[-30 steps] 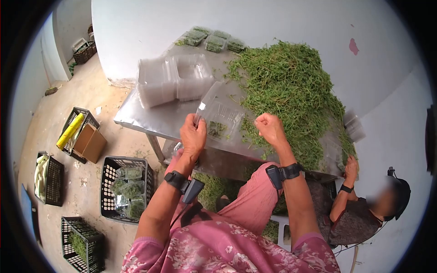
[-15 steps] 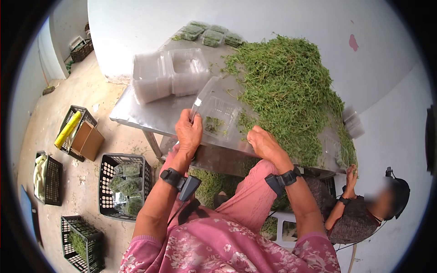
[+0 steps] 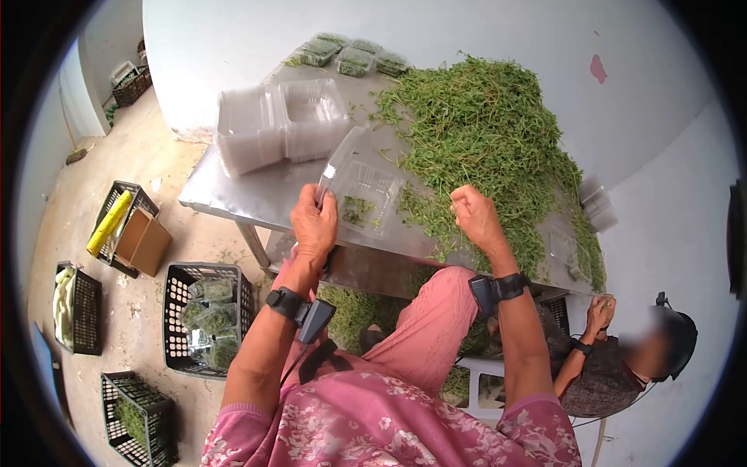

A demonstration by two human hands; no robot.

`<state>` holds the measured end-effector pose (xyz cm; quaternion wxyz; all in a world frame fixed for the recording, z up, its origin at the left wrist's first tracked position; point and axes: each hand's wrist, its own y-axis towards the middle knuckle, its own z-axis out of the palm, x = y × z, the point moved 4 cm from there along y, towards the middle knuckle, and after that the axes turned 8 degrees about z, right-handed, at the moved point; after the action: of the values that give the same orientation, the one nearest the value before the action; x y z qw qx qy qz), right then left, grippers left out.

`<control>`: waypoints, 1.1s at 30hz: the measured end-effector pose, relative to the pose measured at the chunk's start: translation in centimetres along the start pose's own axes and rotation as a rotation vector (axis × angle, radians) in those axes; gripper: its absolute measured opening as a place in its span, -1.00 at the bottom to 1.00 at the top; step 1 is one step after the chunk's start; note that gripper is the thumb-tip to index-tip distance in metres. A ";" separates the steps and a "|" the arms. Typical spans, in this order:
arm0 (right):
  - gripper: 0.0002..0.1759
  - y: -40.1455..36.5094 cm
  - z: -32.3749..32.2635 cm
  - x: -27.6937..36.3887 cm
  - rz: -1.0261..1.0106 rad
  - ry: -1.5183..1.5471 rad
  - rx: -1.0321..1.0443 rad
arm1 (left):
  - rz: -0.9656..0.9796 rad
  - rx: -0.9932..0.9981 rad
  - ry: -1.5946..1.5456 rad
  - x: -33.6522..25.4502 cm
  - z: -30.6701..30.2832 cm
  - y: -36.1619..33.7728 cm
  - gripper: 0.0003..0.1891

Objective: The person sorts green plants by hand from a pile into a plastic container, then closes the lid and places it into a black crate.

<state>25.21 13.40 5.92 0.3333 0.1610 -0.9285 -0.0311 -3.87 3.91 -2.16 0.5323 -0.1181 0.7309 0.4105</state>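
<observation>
My left hand [image 3: 315, 220] is closed on the raised lid edge of a clear plastic clamshell box [image 3: 383, 183], which lies open on the metal table. A few green sprigs [image 3: 359, 210] rest in the box's near left part. Fingers curled together, my right hand [image 3: 477, 215] hovers over the left side of a large heap of leafy green stems [image 3: 486, 124]. What it holds, if anything, is too small to make out.
Two nested stacks of open clear boxes [image 3: 250, 128] stand left on the metal table [image 3: 204, 183]. Filled boxes [image 3: 355, 61] sit at the back. Crates [image 3: 204, 319] hold packed greens on the floor. A co-worker [image 3: 599, 373] sits to the right with hands near the heap's edge.
My right hand has moved up and right, away from the box to the heap. My left hand keeps its hold on the lid. The co-worker's hands have come together.
</observation>
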 end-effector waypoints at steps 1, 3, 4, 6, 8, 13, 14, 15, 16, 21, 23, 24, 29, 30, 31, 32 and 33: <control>-0.88 -0.2 0.2 -0.5 0.011 -0.011 0.012 | 0.005 0.002 0.007 0.0 0.0 0.0 -0.84; -0.86 -0.5 0.7 -1.4 0.036 -0.052 0.027 | 0.014 0.004 0.020 0.0 0.0 0.0 -0.84; -0.85 -0.7 1.2 -1.6 0.050 -0.082 0.028 | 0.010 0.006 0.025 -0.1 0.0 0.0 -0.84; -0.85 -0.8 2.1 -2.4 0.071 -0.201 0.047 | 0.003 0.011 0.035 -0.3 -0.1 0.0 -0.83; -0.85 -0.7 3.1 -3.2 0.085 -0.382 0.081 | 0.011 0.008 0.034 -0.3 -0.1 0.0 -0.84; -0.88 -0.7 3.5 -3.9 0.041 -0.317 0.043 | 0.001 0.016 0.037 -0.2 -0.2 0.0 -0.84; -0.88 -0.8 3.3 -3.9 0.015 -0.306 0.025 | 0.002 0.020 0.041 -0.2 -0.2 0.0 -0.84; -0.89 -0.9 3.1 -4.1 0.030 -0.271 -0.008 | 0.003 0.023 0.045 -0.2 -0.1 0.0 -0.84; -0.90 -1.0 2.7 -3.9 0.044 -0.235 -0.039 | 0.002 0.022 0.040 -0.2 -0.1 0.0 -0.84; -0.89 -0.4 2.3 -4.7 0.241 -0.008 0.004 | -0.001 0.025 0.040 -0.2 -0.2 0.0 -0.84; -0.87 -0.3 2.1 -3.1 0.254 0.064 0.035 | 0.004 0.027 0.041 -0.2 -0.1 0.0 -0.84; -0.86 0.0 2.2 -2.2 0.242 0.087 0.052 | 0.007 0.029 0.042 -0.2 -0.1 0.0 -0.84; -0.86 1.7 4.3 2.7 0.184 0.212 0.125 | 0.034 0.009 0.023 0.1 0.0 -0.2 -0.84; -0.88 1.6 4.7 3.9 0.173 0.262 0.161 | 0.039 0.003 0.019 0.1 0.0 -0.2 -0.84; -0.91 1.4 5.1 5.1 0.162 0.313 0.198 | 0.037 0.007 0.023 0.0 -0.1 -0.1 -0.84; -0.93 1.3 5.4 5.9 0.151 0.363 0.236 | 0.033 0.011 0.028 -0.2 -0.2 -0.1 -0.84; -0.88 1.3 5.5 6.2 0.140 0.337 0.246 | 0.028 0.014 0.032 -0.2 -0.3 -0.2 -0.84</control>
<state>16.91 12.38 5.60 0.4631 0.1387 -0.8653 0.1327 -3.89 3.54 -2.00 0.5156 -0.1104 0.7437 0.4110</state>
